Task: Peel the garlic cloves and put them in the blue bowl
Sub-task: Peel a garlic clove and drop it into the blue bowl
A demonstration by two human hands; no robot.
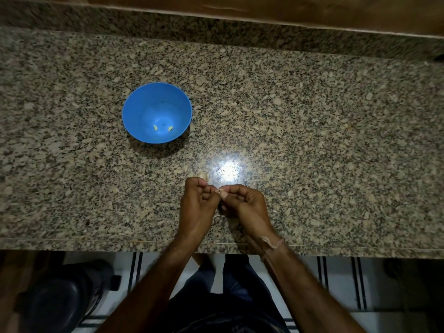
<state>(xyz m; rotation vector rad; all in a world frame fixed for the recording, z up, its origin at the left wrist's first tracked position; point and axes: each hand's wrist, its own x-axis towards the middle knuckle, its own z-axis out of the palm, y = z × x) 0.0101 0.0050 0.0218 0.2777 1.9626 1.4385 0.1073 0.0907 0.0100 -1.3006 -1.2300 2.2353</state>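
Surface (312, 128): speckled stone.
Blue bowl (156, 102): upright, beyond and left of the hands, holding two peeled cloves (155, 127).
Hands: left hand (195, 203) and right hand (245, 203) together, both pinching one garlic clove (219, 191).
Technique: hold steady with one, strip skin with the other, low over the surface.

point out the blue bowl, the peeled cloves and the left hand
blue bowl (156, 99): head view, bare inner wall
peeled cloves (155, 127): head view, left one of two
left hand (197, 203): head view, its back
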